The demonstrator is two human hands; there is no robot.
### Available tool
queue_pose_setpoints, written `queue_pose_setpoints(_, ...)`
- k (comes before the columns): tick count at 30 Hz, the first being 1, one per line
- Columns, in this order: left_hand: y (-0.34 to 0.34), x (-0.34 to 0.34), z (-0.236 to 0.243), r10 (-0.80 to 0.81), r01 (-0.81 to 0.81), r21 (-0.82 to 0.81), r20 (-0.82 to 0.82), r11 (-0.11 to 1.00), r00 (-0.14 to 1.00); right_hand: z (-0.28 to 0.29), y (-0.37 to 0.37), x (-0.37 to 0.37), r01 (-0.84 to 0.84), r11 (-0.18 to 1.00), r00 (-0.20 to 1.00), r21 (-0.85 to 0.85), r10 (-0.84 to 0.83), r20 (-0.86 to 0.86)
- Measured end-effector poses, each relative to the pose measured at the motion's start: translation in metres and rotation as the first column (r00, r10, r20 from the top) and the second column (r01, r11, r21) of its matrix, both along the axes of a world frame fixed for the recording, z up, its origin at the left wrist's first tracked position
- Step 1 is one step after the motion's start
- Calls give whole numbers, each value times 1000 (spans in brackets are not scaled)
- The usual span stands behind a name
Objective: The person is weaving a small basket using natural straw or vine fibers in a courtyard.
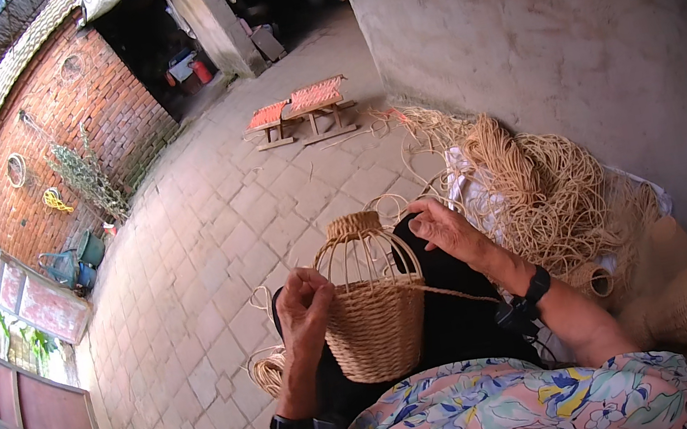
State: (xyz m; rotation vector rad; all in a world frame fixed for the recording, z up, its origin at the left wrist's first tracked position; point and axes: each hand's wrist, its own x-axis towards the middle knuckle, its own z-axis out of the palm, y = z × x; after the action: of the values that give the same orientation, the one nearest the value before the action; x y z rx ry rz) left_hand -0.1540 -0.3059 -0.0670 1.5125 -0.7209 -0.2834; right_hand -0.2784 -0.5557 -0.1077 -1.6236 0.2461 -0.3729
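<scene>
A tan woven basket (377, 328) rests in my lap, closely woven in its lower part. Bare upright ribs (352, 261) rise from the weave to a narrow woven neck (354, 225). My left hand (305, 308) is closed at the basket's left side, thumb and fingers pinching the edge of the weave. Off to the upper right of the basket, my right hand (450, 237) is raised with its fingers bent but apart, and no object shows in it. A loose strand of cord (458, 292) runs from the basket's right side toward my right wrist.
A large heap of tan cord (529, 172) lies by the wall on the right. Several finished woven vessels (681, 306) stand at the lower right. Two low stools (316, 98) with orange seats are on the paved floor ahead. A cord coil (270, 372) lies left of my legs.
</scene>
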Motion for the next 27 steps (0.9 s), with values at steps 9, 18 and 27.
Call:
queue_pose_setpoints(9, -21, 32, 75, -320, 187, 347, 382, 919, 867, 8, 23, -20, -205, 900, 973, 383, 231, -21)
queue_pose_setpoints(18, -34, 29, 89, -699, 552, 508, 150, 662, 700, 63, 11, -16, -152, 907, 971, -393, 212, 113)
queue_pose_setpoints(27, -34, 36, 64, -254, 263, 155, -77, 952, 964, 47, 23, -20, 406, 760, 889, -508, -200, 412)
